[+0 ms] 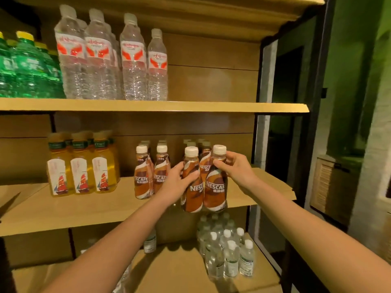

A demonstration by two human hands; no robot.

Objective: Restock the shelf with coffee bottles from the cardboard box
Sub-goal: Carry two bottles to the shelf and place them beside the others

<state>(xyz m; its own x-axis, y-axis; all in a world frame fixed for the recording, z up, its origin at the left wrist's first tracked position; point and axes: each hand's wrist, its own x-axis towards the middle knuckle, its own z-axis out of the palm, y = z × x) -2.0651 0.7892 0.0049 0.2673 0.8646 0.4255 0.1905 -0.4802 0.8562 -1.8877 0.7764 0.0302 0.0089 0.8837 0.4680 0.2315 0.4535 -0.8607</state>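
- The left bottle (193, 197) is gripped by the left hand (176, 183), with fingers curled round its upper body, below the shoulder.
- The right bottle (215, 187) is pinched at the neck, just under the white cap, by the thumb and fingers of the right hand (238, 169).
- Both are held upright and touching at the front edge of the middle shelf (84, 208). Their bases appear to hang just below the board's lip, so neither seems set down yet.
- Stocked rows (142, 178) of the same coffee stand just to the left and behind.
- The bottles are judged full, so fairly heavy for their size. The plastic looks stiff, and the glossy sleeve is likely slippery.
- A neck hold under the cap ridge is judged secure. A body hold is judged steadier for placing upright.
- The box is not in view.
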